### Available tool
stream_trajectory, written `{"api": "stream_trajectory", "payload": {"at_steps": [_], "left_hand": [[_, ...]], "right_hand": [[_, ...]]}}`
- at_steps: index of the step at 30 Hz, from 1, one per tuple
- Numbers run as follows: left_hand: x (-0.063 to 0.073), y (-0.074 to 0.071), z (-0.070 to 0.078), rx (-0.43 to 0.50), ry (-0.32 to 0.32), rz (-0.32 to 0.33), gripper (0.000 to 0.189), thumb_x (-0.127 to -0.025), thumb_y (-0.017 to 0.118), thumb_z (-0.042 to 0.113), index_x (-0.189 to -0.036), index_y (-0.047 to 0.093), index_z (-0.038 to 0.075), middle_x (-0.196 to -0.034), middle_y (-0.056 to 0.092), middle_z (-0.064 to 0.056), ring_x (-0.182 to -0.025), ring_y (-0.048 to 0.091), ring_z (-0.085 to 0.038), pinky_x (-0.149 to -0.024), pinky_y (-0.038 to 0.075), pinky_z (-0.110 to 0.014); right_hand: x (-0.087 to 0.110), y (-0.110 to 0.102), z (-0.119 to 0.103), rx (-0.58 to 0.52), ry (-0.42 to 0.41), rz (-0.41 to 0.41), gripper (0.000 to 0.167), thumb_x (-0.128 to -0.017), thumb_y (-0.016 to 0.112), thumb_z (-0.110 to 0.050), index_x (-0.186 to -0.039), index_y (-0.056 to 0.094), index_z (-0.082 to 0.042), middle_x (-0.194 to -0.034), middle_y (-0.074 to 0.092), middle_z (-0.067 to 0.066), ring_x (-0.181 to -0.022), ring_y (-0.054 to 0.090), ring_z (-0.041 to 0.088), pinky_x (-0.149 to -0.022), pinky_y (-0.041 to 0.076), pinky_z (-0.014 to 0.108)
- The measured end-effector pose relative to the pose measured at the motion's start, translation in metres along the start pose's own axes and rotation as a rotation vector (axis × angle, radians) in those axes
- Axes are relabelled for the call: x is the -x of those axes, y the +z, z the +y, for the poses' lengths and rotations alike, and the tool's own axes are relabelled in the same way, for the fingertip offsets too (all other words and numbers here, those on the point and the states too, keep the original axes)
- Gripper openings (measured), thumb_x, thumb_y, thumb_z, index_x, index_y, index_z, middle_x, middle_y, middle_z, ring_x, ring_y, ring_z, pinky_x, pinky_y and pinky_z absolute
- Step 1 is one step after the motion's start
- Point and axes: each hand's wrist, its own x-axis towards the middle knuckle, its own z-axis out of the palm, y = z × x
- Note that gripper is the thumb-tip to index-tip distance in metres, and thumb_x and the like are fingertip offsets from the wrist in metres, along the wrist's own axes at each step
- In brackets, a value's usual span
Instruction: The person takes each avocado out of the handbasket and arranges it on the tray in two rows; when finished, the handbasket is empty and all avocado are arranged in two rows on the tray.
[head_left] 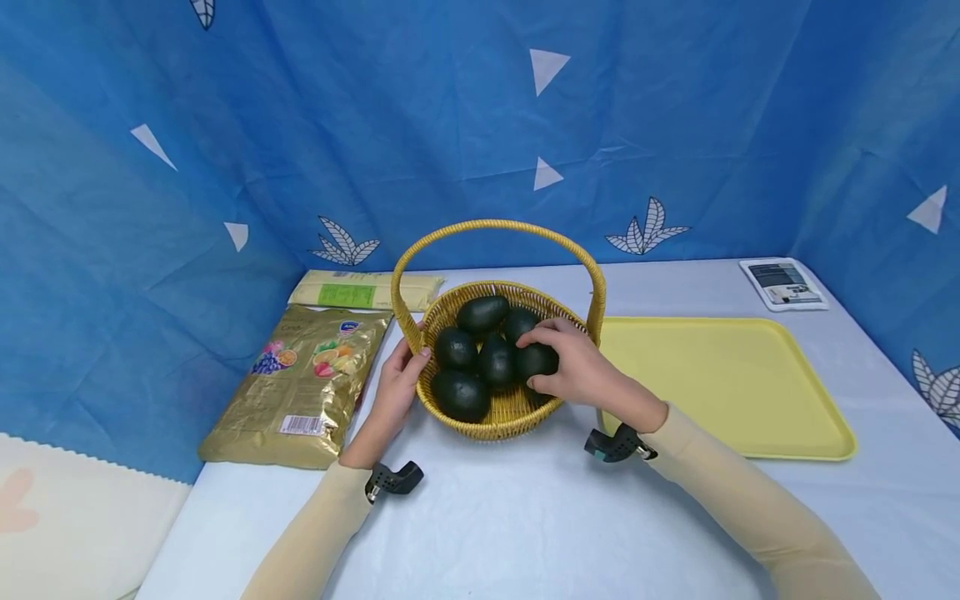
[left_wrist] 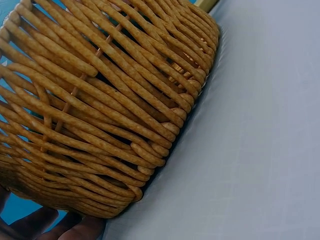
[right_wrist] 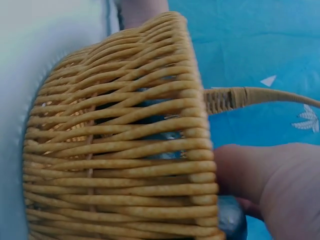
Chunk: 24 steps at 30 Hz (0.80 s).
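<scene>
A yellow wicker basket (head_left: pixel 495 432) with a tall arched handle holds several dark green avocados (head_left: pixel 460 396). My left hand (head_left: pixel 397 379) grips the basket's left rim near the foot of the handle, thumb at the rim; in the left wrist view its fingertips (left_wrist: pixel 85 229) lie against the outer weave. Over the right rim reaches my right hand (head_left: pixel 570 362), holding one avocado (head_left: pixel 534 360) between thumb and fingers among the others. Part of that avocado (right_wrist: pixel 231 217) shows beyond the rim in the right wrist view; the hand covers the rest.
On the right lies a yellow tray (head_left: pixel 712 387), close to the basket. A small white device-like box (head_left: pixel 783 283) is at the back right corner. Left of the basket are a gold foil bag (head_left: pixel 307 383) and a pale packet (head_left: pixel 360 290). Blue cloth (head_left: pixel 465 108) hangs behind the white-covered table (head_left: pixel 480 517).
</scene>
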Motion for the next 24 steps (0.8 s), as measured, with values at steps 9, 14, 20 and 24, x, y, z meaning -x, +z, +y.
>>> {"api": "stream_trajectory", "payload": {"at_steps": [9, 14, 20, 24], "left_hand": [[0.0, 0.0, 0.0, -0.008, 0.008, 0.0, 0.051, -0.107, 0.048, 0.014, -0.157, 0.038, 0.011, -0.16, 0.04, -0.016, -0.148, 0.039, -0.03, -0.121, 0.035, -0.053], [-0.001, 0.0, 0.0, -0.007, 0.006, -0.001, 0.052, -0.107, 0.048, 0.015, -0.157, 0.039, 0.012, -0.16, 0.041, -0.016, -0.148, 0.039, -0.03, -0.121, 0.035, -0.053], [-0.001, 0.0, -0.001, -0.017, 0.003, 0.005, 0.051, -0.107, 0.048, 0.016, -0.157, 0.039, 0.012, -0.16, 0.041, -0.016, -0.148, 0.039, -0.03, -0.121, 0.035, -0.053], [0.0, 0.0, -0.001, -0.025, 0.003, 0.001, 0.051, -0.107, 0.048, 0.016, -0.157, 0.039, 0.012, -0.16, 0.041, -0.016, -0.148, 0.039, -0.03, -0.121, 0.036, -0.054]], "right_hand": [[-0.001, -0.007, 0.007, -0.156, -0.048, 0.026, 0.048, -0.08, 0.082, -0.012, -0.125, 0.067, -0.012, -0.137, 0.059, 0.013, -0.128, 0.053, 0.035, -0.098, 0.056, 0.054], [-0.001, -0.011, 0.006, -0.207, -0.041, 0.025, 0.047, -0.08, 0.081, -0.011, -0.125, 0.067, -0.011, -0.137, 0.061, 0.011, -0.13, 0.053, 0.034, -0.097, 0.057, 0.051], [0.003, -0.012, 0.005, -0.286, -0.043, 0.01, 0.048, -0.082, 0.079, -0.01, -0.128, 0.066, -0.011, -0.138, 0.059, 0.013, -0.119, 0.059, 0.033, -0.086, 0.062, 0.04], [0.007, -0.015, 0.005, -0.364, -0.031, 0.002, 0.05, -0.083, 0.077, -0.008, -0.131, 0.064, -0.007, -0.141, 0.057, 0.014, -0.117, 0.061, 0.036, -0.079, 0.061, 0.03]]}}
